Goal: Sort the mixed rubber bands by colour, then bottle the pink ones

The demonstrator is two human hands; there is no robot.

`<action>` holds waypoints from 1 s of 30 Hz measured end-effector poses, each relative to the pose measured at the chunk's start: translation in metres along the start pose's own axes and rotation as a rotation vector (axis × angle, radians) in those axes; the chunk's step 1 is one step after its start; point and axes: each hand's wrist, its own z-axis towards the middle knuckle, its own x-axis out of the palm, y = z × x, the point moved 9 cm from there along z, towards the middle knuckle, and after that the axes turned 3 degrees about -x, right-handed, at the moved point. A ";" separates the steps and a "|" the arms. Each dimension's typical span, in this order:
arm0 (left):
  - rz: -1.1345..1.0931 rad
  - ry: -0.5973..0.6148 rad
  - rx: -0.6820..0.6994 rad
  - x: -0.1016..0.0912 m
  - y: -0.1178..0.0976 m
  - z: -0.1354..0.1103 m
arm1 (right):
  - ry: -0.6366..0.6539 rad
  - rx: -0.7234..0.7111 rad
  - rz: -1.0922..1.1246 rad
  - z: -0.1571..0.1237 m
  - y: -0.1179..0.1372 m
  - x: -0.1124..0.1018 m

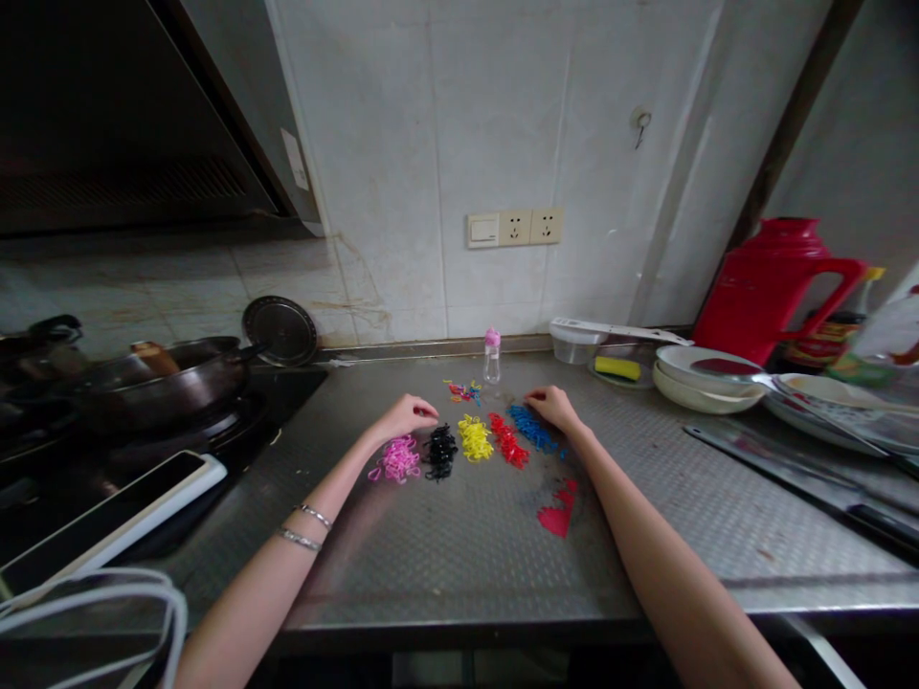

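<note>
My left hand (411, 414) is at the far edge of the black rubber bands (440, 453), beyond the pink rubber bands (398, 460). Its fingers are pressed together; anything between them is too small to make out. At the far end of the blue rubber bands (532, 430), my right hand (552, 408) has its fingers bent together, and their tips are partly hidden. Yellow rubber bands (475, 438) and red rubber bands (509, 441) form separate piles between the hands. A small mixed-colour pile (463, 391) lies farther back, near a small clear bottle (492, 362) with a pink cap.
A torn red piece (558, 512) lies near my right forearm. Bowls (707, 388), a knife (790, 478) and a red thermos jug (765, 287) stand or lie on the right. At left are a pan (165, 383) on the stove and a white-edged device (122, 522).
</note>
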 end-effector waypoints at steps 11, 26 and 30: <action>-0.151 -0.207 -0.099 -0.040 0.037 -0.006 | -0.039 0.039 -0.132 -0.004 0.019 -0.010; -0.137 -0.246 -0.116 -0.041 0.039 -0.006 | 0.200 -0.074 -0.253 0.001 0.104 0.053; -0.133 -0.248 -0.104 -0.042 0.039 -0.006 | 0.217 -0.096 -0.280 0.007 0.113 0.064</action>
